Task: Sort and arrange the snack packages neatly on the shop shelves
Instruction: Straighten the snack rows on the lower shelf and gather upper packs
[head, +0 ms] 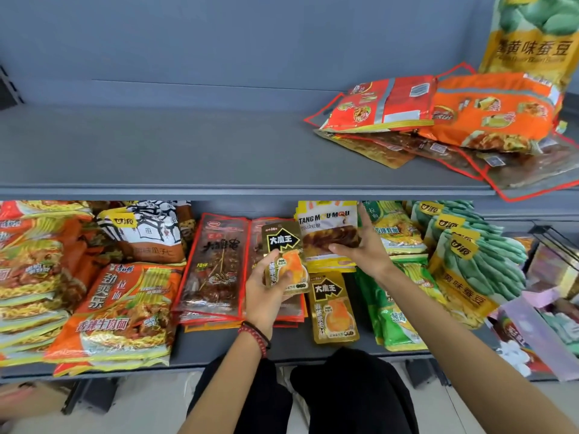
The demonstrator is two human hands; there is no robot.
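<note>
Head view: left grip pinches glossy gold packet; right grip clasps yellow packet.

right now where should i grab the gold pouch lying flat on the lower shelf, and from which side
The gold pouch lies flat on the lower shelf with bare surface before its near bottom edge: pinch there, coming from the front. Yellow packs hem in its top, green packs its right.

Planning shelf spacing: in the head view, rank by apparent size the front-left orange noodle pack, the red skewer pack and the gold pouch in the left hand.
Largest: orange noodle pack.
Middle: red skewer pack.
Smallest: gold pouch, partly covered by the left hand, clearly smaller even so.
</note>
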